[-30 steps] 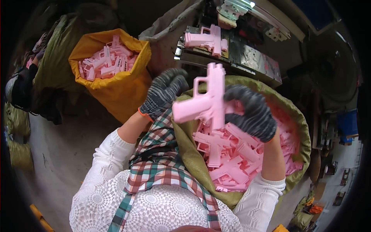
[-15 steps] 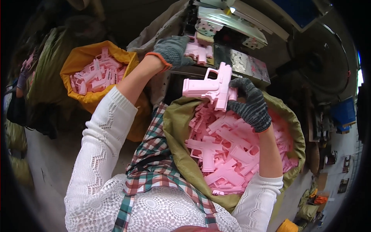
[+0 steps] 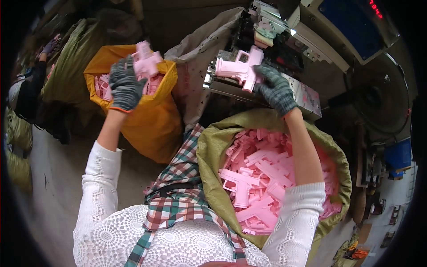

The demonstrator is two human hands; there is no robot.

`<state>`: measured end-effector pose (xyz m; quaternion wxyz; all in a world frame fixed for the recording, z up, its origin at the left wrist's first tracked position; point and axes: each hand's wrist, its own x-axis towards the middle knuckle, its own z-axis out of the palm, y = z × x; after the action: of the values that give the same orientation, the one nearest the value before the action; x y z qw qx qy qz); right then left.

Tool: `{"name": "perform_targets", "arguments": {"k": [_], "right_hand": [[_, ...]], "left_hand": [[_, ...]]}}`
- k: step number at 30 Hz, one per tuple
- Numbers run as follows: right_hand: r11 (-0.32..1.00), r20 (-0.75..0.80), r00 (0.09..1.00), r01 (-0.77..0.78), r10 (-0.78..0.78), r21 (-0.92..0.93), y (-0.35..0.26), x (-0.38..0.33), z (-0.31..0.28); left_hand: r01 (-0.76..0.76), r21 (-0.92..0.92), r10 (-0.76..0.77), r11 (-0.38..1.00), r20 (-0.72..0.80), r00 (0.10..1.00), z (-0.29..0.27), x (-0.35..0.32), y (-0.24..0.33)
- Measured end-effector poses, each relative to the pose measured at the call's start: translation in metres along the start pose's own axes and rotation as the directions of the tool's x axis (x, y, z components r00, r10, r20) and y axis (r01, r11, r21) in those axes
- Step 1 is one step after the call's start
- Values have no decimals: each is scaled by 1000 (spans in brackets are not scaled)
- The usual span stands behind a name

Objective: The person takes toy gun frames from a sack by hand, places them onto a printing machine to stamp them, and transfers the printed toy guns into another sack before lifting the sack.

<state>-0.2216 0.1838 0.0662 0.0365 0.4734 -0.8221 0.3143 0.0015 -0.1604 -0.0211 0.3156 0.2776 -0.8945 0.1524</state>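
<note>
At the rim of the yellow sack (image 3: pixel 153 129), my left hand (image 3: pixel 126 86), in a grey glove with an orange cuff, has a pink toy pistol (image 3: pixel 146 60) between thumb and fingers. That hand is slightly blurred, and its fingers hide the pistol's left part. My right hand (image 3: pixel 275 86), gloved in grey, grips another pink toy pistol (image 3: pixel 249 69) by its right side. This one lies over the metal fixture of a machine (image 3: pixel 213 71); whether it touches is hard to tell. Below my right forearm stands a green sack (image 3: pixel 211 164) full of pink toy pistols (image 3: pixel 240 182).
More pink toy pistols (image 3: pixel 103 88) lie inside the yellow sack. Above the fixture hangs a printing head with a pad (image 3: pixel 263 40). A control box (image 3: pixel 351 26) with a red display is at upper right, near a large fan (image 3: pixel 378 93). Another person works at far left.
My left hand has carried its toy pistol left from the machine to the yellow sack. My right hand has moved its pistol up and slightly left, over the fixture.
</note>
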Motion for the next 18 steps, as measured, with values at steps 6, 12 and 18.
{"name": "perform_targets", "arguments": {"k": [6,12,18], "right_hand": [[994,-97,995,28,-39,-110,-4,-2,-7],[946,579,771,-92,266,-312,-29,-112,-13],[688,531,773,176,346,-704,-31,-186,23]], "left_hand": [[-95,-285,158,954,207,965,-3,-19,-8],[-10,-842,466,539,288,837,-20,-56,55],[103,-957,728,271,274,628,-53,-65,125]]}}
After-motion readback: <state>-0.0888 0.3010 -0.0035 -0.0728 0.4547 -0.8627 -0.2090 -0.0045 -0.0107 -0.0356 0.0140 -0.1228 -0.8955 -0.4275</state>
